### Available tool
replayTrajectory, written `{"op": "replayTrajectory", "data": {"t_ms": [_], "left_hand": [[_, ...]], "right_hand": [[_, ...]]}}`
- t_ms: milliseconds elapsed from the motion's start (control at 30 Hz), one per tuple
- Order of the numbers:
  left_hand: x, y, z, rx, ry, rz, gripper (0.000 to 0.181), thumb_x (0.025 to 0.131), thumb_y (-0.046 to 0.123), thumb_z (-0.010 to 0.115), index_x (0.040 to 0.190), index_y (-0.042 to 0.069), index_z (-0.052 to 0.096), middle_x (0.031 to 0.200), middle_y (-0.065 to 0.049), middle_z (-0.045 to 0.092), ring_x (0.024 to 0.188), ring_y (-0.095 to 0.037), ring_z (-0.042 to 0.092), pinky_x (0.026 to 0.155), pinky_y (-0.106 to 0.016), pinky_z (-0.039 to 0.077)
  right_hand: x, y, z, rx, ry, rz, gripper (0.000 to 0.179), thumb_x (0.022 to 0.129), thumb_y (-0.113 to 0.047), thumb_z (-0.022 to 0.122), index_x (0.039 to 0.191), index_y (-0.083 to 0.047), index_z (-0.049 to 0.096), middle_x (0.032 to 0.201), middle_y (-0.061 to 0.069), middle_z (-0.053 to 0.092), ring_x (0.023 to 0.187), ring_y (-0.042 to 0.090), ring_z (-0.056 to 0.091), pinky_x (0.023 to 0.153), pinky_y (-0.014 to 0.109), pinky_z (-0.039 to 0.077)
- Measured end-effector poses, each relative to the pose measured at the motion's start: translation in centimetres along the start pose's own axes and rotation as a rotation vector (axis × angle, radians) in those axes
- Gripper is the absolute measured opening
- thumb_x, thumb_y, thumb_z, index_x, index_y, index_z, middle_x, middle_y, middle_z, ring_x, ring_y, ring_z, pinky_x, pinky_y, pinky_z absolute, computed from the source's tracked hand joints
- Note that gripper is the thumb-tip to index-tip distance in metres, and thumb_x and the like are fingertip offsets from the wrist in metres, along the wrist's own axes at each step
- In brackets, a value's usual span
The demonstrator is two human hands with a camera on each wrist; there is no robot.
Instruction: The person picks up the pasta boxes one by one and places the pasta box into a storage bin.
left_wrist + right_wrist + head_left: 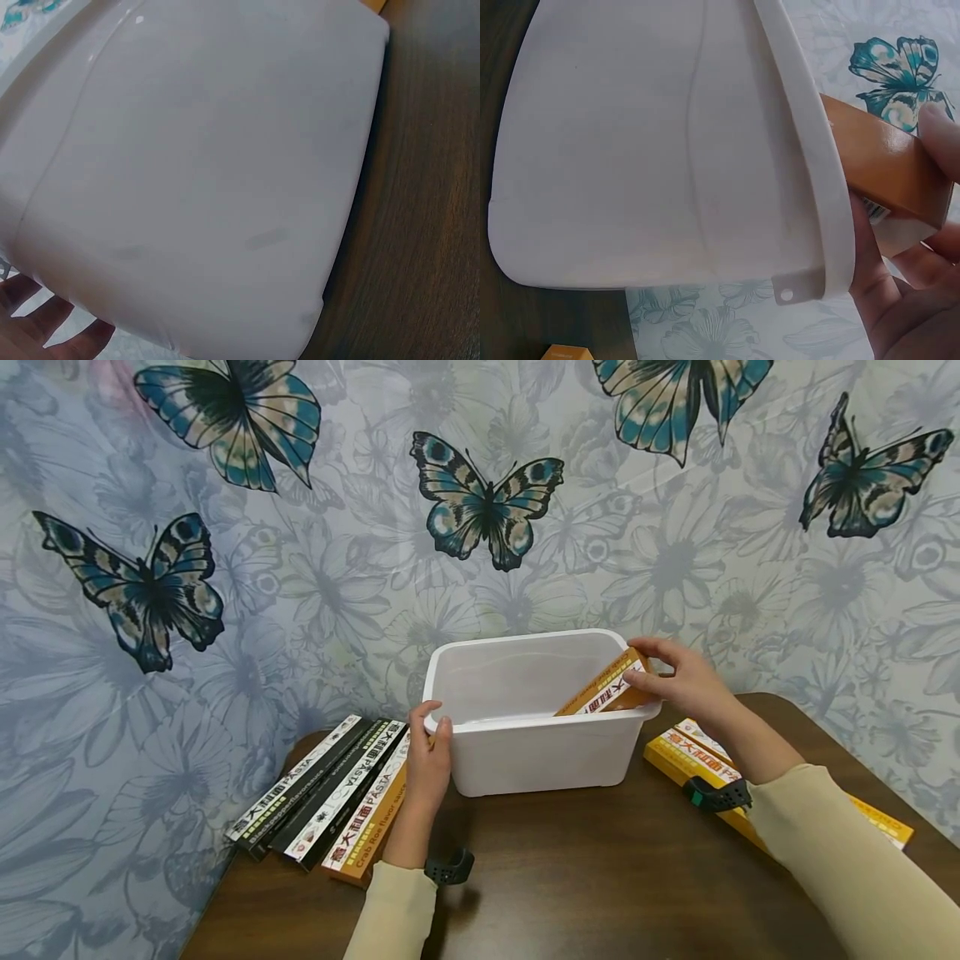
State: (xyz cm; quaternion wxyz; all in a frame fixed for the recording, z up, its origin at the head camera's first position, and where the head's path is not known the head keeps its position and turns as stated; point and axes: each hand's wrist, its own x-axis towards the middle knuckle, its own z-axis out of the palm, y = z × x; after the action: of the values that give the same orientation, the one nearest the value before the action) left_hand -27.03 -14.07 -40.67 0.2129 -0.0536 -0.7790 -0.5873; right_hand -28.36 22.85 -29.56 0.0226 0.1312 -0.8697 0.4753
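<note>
Gripping the near left corner of a white bin [540, 756], the left hand [429, 760] is just left of the frame's centre, its thumb against the front wall and a finger at the rim. The bin stands upright on a brown table [555, 877], mid-frame. At its right end an orange pasta box [606, 685] leans at a slant, its lower end inside the bin and hidden by the front wall, its upper end at the right rim. The right hand [678, 681], right of centre, pinches that upper end between thumb and fingers. Good handling here likely means a firm left grip, so the bin does not slide or tip, and slow guidance of the box along its slant. The rim looks like the main obstacle: the right wrist view shows it close beside box and fingers, though whether the box touches it is hard to tell.

At lower left, two black pasta boxes [300, 785] and a second orange box [375, 818] lie side by side, the orange one nearest the left hand and partly hidden by it. Right of the bin, yellow boxes [686, 756] lie partly behind the right sleeve [832, 843], where a lowered wrist might catch them. Behind everything, floral wall covering [330, 577] carries teal butterflies [489, 510].
</note>
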Motion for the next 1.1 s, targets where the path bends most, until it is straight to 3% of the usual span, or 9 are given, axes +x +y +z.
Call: {"op": "replayTrajectory", "data": {"t_ms": [167,333,500,700,933,1100], "left_hand": [[0.1,-0.1,0.0,-0.011,0.006,0.002,0.040,0.101,0.040,0.049,0.138,0.028,0.043,0.149,-0.019,0.045,0.130,-0.035,0.049,0.105,-0.061,0.038],[0.1,-0.1,0.0,-0.019,0.008,0.005,0.041,0.101,0.039,0.049,0.138,0.026,0.042,0.149,-0.021,0.045,0.130,-0.035,0.049,0.105,-0.060,0.038],[0.1,0.0,0.1,-0.023,0.011,0.006,0.041,0.101,0.034,0.048,0.140,0.022,0.042,0.146,-0.023,0.046,0.129,-0.036,0.049,0.105,-0.059,0.039],[0.4,0.2,0.2,-0.040,-0.005,0.000,0.044,0.100,0.026,0.048,0.142,0.012,0.041,0.146,-0.028,0.044,0.129,-0.040,0.048,0.105,-0.060,0.039],[0.3,0.1,0.2,-0.035,0.011,0.021,0.042,0.101,0.034,0.049,0.140,0.021,0.042,0.145,-0.021,0.048,0.125,-0.035,0.051,0.103,-0.057,0.039],[0.0,0.0,0.3,-0.010,0.040,0.014,0.039,0.100,0.039,0.049,0.137,0.027,0.045,0.132,-0.018,0.054,0.119,-0.032,0.053,0.100,-0.055,0.043]], "right_hand": [[0.3,0.1,0.2,-0.011,-0.027,-0.012,0.071,0.095,-0.042,0.066,0.153,-0.012,0.037,0.158,0.015,0.038,0.137,0.049,0.043,0.107,0.065,0.038],[0.7,0.3,0.6,-0.027,-0.064,-0.050,0.068,0.094,-0.038,0.068,0.151,-0.012,0.040,0.155,0.016,0.041,0.139,0.046,0.042,0.109,0.064,0.036],[1.1,1.1,1.4,-0.046,-0.106,-0.060,0.069,0.093,-0.038,0.070,0.150,-0.014,0.041,0.157,0.016,0.040,0.149,0.041,0.028,0.115,0.067,0.022],[1.4,2.0,1.9,-0.111,-0.125,-0.063,0.071,0.089,-0.041,0.073,0.149,-0.015,0.044,0.150,0.016,0.047,0.146,0.041,0.031,0.111,0.068,0.026],[1.3,2.2,2.2,-0.133,-0.124,-0.100,0.067,0.092,-0.039,0.070,0.149,-0.017,0.044,0.146,0.013,0.054,0.146,0.038,0.032,0.110,0.067,0.027],[1.2,2.6,2.6,-0.135,-0.123,-0.139,0.058,0.095,-0.037,0.066,0.146,-0.015,0.048,0.146,0.012,0.056,0.144,0.037,0.035,0.109,0.068,0.028]]}}
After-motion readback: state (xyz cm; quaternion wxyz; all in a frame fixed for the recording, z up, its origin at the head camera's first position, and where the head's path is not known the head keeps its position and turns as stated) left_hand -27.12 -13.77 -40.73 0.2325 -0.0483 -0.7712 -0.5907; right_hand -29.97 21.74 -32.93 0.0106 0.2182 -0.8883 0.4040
